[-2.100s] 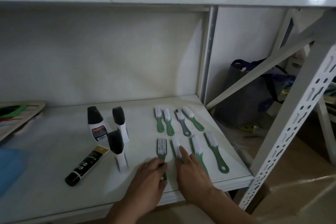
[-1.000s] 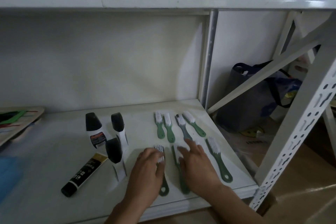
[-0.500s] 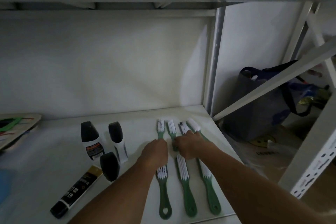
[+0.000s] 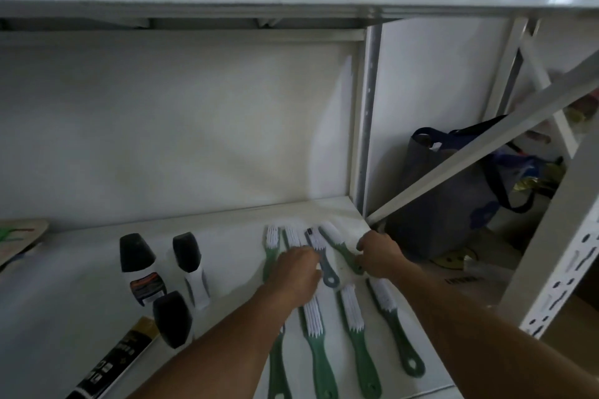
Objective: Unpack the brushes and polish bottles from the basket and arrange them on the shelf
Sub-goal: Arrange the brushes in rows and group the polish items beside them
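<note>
On the shelf (image 4: pixel 227 230), the grey brush (image 4: pixel 321 257) is seen between both hands, handle pointing back toward them; left hand (image 4: pixel 296 272) rests flat and open beside it, right hand (image 4: pixel 377 254) pinches a green brush (image 4: pixel 340 244)

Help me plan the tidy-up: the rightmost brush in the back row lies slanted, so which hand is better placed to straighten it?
The right hand, likely. It sits at that slanted green brush, by its handle end. The left hand rests over the brushes further left, with the grey brush between.
</note>
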`<state>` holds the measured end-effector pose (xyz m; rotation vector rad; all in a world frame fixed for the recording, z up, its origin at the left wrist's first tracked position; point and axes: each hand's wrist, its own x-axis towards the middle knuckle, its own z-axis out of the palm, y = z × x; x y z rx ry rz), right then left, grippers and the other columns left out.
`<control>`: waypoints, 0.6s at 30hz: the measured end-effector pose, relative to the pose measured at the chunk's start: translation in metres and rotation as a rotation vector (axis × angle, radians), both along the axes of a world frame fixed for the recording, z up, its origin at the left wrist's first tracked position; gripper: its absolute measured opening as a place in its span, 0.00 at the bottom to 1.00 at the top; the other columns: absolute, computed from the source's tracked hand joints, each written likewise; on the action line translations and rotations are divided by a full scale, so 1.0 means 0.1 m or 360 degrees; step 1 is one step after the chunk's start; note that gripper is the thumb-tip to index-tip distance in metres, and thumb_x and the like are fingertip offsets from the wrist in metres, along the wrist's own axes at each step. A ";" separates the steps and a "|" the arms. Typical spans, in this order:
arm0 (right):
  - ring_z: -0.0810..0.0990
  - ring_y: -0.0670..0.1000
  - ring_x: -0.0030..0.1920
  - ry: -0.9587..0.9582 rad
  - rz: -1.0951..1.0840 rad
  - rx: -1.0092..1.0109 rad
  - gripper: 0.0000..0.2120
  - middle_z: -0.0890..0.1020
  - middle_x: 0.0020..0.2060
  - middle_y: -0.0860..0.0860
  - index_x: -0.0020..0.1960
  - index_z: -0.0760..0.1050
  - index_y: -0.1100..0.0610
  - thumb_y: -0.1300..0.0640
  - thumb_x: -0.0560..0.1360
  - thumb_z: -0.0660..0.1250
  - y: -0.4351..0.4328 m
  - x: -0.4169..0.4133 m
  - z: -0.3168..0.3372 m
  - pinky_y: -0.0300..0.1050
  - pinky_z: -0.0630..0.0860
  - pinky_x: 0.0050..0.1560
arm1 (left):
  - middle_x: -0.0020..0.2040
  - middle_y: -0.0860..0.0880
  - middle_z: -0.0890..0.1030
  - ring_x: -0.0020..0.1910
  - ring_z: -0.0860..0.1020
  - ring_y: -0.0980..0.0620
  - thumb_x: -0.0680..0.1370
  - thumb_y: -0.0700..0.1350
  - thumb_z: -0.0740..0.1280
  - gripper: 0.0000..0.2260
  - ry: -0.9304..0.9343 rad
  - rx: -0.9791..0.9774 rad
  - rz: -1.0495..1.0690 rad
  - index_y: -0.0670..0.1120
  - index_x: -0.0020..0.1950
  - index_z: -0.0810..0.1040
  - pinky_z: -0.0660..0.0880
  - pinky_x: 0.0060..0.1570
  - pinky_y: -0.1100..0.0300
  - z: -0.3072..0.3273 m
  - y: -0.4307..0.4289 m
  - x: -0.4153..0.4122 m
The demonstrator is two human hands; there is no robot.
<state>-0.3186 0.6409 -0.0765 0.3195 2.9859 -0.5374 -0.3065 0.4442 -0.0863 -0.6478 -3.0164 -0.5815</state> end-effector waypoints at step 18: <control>0.83 0.57 0.48 0.0097 -0.0015 0.0053 0.11 0.83 0.49 0.55 0.53 0.78 0.59 0.55 0.74 0.70 -0.03 -0.11 -0.08 0.54 0.84 0.50 | 0.73 0.42 0.70 0.69 0.71 0.42 0.79 0.49 0.65 0.22 -0.0364 -0.0151 -0.0169 0.44 0.72 0.70 0.68 0.65 0.52 -0.04 0.33 -0.26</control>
